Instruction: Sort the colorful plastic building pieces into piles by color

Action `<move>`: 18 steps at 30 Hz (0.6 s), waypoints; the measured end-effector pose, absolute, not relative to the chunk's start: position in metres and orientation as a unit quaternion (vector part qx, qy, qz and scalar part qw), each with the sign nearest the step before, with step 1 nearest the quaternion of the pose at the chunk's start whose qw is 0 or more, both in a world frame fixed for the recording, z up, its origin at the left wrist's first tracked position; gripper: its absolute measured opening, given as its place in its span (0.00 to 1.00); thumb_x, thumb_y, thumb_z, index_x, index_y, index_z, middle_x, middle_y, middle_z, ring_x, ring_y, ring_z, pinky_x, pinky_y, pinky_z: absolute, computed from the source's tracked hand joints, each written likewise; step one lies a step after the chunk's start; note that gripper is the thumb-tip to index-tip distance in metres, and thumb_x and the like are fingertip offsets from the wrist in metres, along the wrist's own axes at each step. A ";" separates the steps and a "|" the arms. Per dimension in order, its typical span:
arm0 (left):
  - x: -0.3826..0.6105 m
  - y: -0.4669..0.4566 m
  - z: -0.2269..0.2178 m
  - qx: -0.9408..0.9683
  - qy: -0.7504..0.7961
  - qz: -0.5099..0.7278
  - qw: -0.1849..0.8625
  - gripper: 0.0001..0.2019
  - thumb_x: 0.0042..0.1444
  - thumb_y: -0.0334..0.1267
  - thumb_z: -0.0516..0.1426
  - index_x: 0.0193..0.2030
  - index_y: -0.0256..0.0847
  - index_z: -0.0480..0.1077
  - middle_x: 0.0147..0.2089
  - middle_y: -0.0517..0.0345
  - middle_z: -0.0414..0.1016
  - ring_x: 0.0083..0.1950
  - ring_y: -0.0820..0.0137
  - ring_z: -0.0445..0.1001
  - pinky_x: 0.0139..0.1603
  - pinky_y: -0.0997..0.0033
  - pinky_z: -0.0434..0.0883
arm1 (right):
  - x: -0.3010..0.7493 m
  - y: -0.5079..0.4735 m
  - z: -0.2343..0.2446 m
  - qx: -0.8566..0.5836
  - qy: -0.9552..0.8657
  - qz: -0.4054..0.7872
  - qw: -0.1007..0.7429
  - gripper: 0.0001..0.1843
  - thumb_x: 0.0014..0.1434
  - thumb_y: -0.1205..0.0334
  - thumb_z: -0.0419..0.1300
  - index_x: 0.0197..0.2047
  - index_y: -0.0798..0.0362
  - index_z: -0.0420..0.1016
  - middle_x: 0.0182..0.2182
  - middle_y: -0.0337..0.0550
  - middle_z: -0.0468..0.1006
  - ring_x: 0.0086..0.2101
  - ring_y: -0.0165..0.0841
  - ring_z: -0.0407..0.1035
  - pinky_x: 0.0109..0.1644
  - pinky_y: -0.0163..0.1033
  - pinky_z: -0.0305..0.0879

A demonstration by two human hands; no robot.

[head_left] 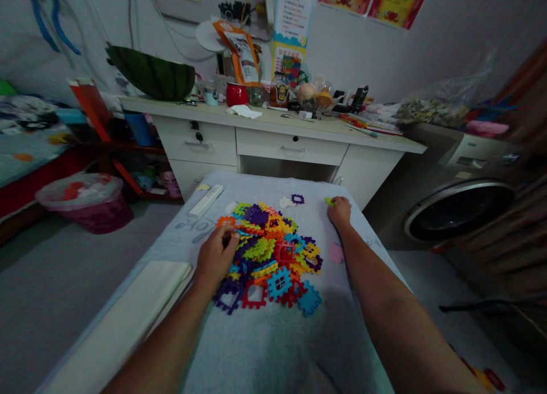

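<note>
Hands (339, 212) flank plastic pieces (260, 249), desk (265, 140) ahead, washing machine (431, 172) right.

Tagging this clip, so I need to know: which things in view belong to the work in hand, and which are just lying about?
Likely part of the work:
heap of plastic pieces, left hand at its edge
green piece at the right hand
lone purple piece

Apparently just lying about:
long white object
red cup
jar
pink bin
</note>
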State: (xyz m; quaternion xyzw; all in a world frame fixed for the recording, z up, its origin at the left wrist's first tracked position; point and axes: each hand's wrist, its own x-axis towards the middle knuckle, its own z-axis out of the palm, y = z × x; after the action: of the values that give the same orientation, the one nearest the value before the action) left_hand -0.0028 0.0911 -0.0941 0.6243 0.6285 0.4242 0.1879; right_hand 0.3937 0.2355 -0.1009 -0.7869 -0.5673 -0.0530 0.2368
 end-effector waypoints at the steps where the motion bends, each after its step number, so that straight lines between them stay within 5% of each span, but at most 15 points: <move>1: -0.003 0.091 -0.094 0.625 0.628 0.424 0.188 0.15 0.59 0.50 0.52 0.46 0.44 0.71 0.45 0.55 0.78 0.46 0.63 0.77 0.49 0.63 0.71 | 0.393 0.235 -0.101 -0.787 -0.568 -0.051 0.235 0.17 0.58 0.68 0.54 0.49 0.54 0.77 0.53 0.54 0.71 0.51 0.42 0.65 0.54 0.43 0.59; 9: -0.002 0.091 -0.093 0.625 0.628 0.423 0.187 0.16 0.59 0.50 0.52 0.46 0.43 0.72 0.45 0.54 0.78 0.47 0.62 0.77 0.49 0.63 0.71 | 0.391 0.230 -0.092 -0.784 -0.584 0.010 0.210 0.22 0.59 0.73 0.50 0.52 0.52 0.76 0.55 0.52 0.71 0.54 0.41 0.66 0.56 0.44 0.62; 13: -0.001 0.090 -0.091 0.621 0.634 0.423 0.184 0.17 0.59 0.50 0.52 0.46 0.43 0.72 0.45 0.54 0.78 0.46 0.62 0.77 0.49 0.63 0.71 | 0.370 0.214 -0.078 -0.776 -0.590 0.016 0.221 0.24 0.57 0.67 0.57 0.58 0.52 0.71 0.62 0.55 0.64 0.59 0.45 0.61 0.59 0.52 0.61; 18: 0.000 0.090 -0.091 0.616 0.627 0.438 0.192 0.17 0.58 0.50 0.52 0.46 0.43 0.72 0.46 0.53 0.78 0.48 0.62 0.77 0.52 0.62 0.70 | 0.320 0.182 -0.047 -0.630 -0.734 0.136 0.215 0.14 0.57 0.64 0.61 0.47 0.53 0.76 0.47 0.47 0.78 0.47 0.36 0.70 0.53 0.41 0.65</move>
State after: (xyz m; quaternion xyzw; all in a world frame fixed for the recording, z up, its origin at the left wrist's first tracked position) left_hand -0.0002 0.0900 -0.0911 0.6156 0.6267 0.4377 0.1916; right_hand 0.3197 0.1820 -0.0471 -0.6295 -0.7342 0.1356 0.2150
